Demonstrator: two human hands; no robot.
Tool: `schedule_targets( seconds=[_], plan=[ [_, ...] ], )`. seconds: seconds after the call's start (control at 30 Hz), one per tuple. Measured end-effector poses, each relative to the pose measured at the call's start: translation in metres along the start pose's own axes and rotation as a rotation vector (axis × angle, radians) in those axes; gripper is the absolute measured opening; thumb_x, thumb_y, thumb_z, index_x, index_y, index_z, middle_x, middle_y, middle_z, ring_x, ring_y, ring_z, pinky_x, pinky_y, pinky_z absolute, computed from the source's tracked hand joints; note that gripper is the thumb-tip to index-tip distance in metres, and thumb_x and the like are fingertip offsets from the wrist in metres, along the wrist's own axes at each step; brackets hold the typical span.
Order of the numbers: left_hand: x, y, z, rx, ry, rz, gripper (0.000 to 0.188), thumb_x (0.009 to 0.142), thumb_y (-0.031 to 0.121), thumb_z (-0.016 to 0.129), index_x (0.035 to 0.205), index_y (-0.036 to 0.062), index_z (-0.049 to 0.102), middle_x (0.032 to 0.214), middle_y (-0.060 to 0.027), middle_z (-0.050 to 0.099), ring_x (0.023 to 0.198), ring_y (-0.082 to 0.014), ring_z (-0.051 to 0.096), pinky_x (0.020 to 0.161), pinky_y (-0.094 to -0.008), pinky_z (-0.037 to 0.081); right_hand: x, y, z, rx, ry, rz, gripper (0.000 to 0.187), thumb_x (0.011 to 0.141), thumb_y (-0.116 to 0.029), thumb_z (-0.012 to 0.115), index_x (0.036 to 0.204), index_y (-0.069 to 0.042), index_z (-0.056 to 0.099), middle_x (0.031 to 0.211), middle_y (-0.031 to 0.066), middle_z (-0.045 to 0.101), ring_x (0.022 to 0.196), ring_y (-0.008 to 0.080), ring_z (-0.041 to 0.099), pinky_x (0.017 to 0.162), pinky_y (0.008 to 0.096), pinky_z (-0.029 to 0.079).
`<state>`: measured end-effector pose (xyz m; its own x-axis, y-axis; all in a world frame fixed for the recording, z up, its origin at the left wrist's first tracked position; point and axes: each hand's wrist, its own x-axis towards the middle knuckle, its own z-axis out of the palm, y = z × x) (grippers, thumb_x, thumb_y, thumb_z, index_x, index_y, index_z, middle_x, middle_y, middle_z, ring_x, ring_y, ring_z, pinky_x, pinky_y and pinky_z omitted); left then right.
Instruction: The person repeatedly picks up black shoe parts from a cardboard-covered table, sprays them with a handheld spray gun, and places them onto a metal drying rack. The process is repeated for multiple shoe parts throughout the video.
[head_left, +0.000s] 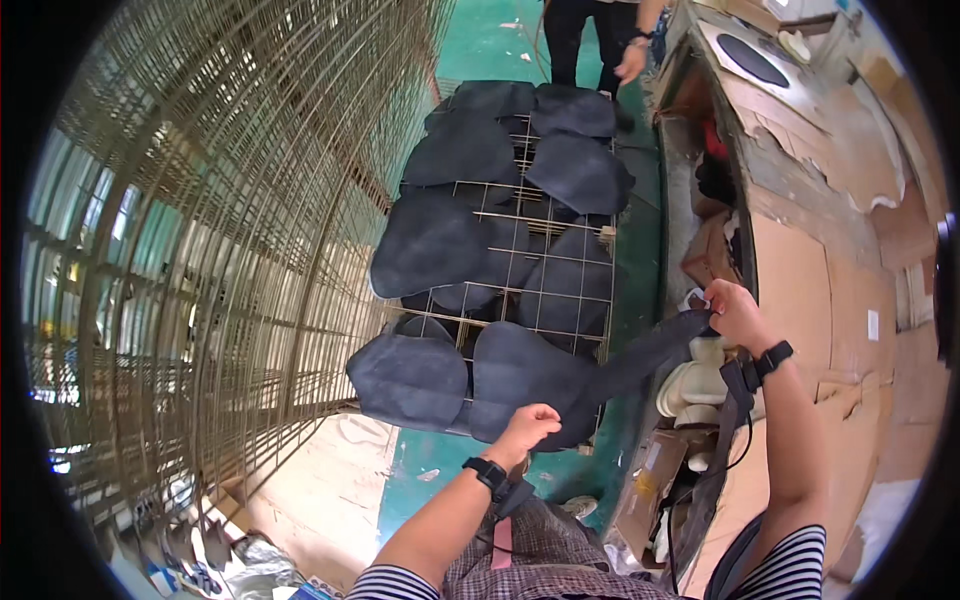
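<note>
A dark, leather-like piece [648, 352] stretches off the wire rack's near right corner. My right hand [738, 315] pinches its far right end, raised beside the workbench. Over the near edge of the rack is my left hand [527, 432], its fingers closed in a pinch at the piece's near side; the exact grip is partly hidden. Beneath, the wire rack [548, 327] bears several dark rounded pieces, among them one at the near left [408, 380] and a larger one [425, 243] beyond it. Some of them overlap.
Tall stacked wire racks [250, 180] line the left. At the right runs a cardboard-covered workbench [800, 290], with white moulded shapes [685, 390] below it. Another person [590, 40] stands past the rack's far end. A pale board [320, 490] lies on the green floor at the near left.
</note>
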<state>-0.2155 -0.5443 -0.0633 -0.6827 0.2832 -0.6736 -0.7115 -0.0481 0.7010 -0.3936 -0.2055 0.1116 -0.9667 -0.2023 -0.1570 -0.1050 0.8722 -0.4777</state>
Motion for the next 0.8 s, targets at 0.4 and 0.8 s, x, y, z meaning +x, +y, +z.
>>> schedule_targets(
  seconds=[0.4, 0.8],
  plan=[
    [0.106, 0.015, 0.051, -0.323, -0.232, -0.089, 0.015, 0.082, 0.007, 0.066, 0.094, -0.0015, 0.063, 0.075, -0.0019, 0.060, 0.067, -0.0085, 0.054, 0.061, -0.0215, 0.043, 0.185, -0.008, 0.001, -0.311, -0.046, -0.178, 0.028, 0.061, 0.005, 0.052, 0.086, -0.003, 0.062, 0.079, 0.0168, 0.063, 0.083, 0.0361, 0.062, 0.072, 0.0428, 0.050],
    [0.212, -0.026, -0.021, -1.016, 0.086, -0.163, 0.010, 0.086, 0.008, 0.064, 0.094, 0.0077, 0.058, 0.084, -0.0047, 0.063, 0.076, -0.0170, 0.062, 0.073, -0.0330, 0.054, 0.334, -0.078, 0.243, 0.167, 0.111, -0.273, 0.038, 0.073, -0.006, 0.067, 0.110, -0.003, 0.060, 0.099, 0.0176, 0.065, 0.094, 0.0343, 0.062, 0.084, 0.0397, 0.049]
  ],
)
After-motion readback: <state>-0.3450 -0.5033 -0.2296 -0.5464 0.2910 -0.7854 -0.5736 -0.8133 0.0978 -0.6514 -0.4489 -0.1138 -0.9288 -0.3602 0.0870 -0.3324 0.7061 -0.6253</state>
